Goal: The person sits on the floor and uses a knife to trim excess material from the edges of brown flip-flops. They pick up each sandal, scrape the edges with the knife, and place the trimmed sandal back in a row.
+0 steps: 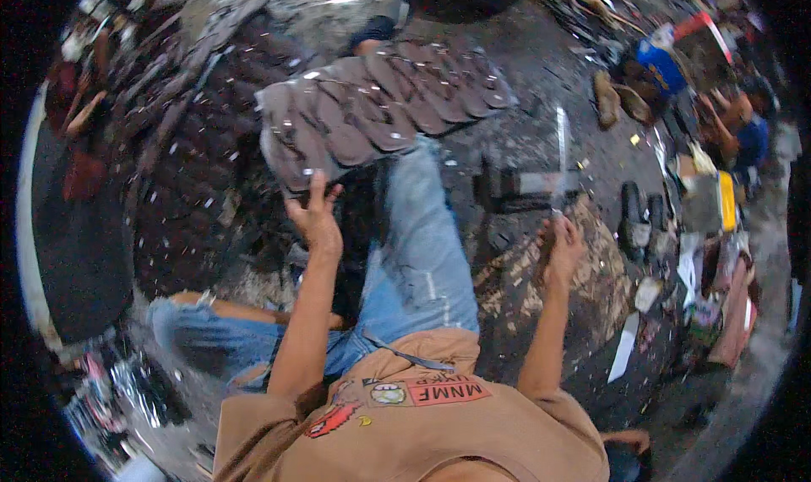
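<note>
**Okay, brown sole shapes at the left hand, long thin strip in the right**

So, head view, and it's the only one. The left hand (pixel 318 227) has its fingers spread at the near left corner of a sheet of brown sole shapes (pixel 380 114). The fingertips are touching the edge, but I can't tell if they're really pinching it. The sheet slants across the front of the person, over the bent leg in blue jeans (pixel 427 237), with the soles lined up side by side and shiny in spots.

The right hand (pixel 563 250) is well apart from the sheet, fingers curled snugly around the bottom end of a long thin strip (pixel 563 148) that looks kinda like a blade. It's pointing away from the person. Too blurry to make out an edge.

Under that hand there's a mottled tan patch (pixel 600 266), with black sandals (pixel 634 214) just right of it and a pair of brown shoes (pixel 606 99) farther off. Co-worker (pixel 750 136) sits at the far right.
</note>
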A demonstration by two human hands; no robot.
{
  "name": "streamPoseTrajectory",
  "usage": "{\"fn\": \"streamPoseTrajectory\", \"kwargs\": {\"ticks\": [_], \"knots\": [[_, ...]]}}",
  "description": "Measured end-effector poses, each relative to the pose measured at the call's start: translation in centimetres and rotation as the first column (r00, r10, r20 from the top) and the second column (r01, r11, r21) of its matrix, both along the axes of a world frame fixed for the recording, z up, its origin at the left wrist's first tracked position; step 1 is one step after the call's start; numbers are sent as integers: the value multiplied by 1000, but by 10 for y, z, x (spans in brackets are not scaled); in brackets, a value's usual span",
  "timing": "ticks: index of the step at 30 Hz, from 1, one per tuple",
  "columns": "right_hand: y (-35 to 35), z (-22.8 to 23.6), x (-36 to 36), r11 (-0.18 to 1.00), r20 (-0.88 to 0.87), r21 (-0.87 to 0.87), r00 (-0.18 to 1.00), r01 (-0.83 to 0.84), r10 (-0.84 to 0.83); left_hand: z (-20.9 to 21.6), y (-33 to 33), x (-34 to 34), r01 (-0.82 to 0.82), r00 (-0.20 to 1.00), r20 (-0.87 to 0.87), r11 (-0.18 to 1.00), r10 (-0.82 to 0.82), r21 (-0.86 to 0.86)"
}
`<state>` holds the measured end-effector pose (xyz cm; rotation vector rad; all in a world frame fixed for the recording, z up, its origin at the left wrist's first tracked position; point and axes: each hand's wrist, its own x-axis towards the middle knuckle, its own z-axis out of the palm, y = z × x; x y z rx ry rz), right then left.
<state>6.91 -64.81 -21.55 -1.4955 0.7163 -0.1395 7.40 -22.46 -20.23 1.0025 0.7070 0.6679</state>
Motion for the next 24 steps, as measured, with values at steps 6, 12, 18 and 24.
{"fn": "streamPoseTrajectory", "kwargs": {"ticks": [6, 12, 18, 24], "knots": [[9, -84, 17, 951, -176, -264, 978, -159, 115, -39, 36, 60, -114, 965, -240, 993, 108, -12], [-71, -82, -83, 931, -118, -361, 988, 50, -98, -51, 33, 40, 173, 833, -466, 660, 298, 731], [2, -72, 4, 821, -143, -524, 973, -228, 179, -34, 44, 38, 112, 895, -443, 939, 47, 326], [-50, -57, -44, 760, 29, -646, 997, 72, -70, 34, 79, 8, 116, 933, -345, 993, -105, 14]]}}
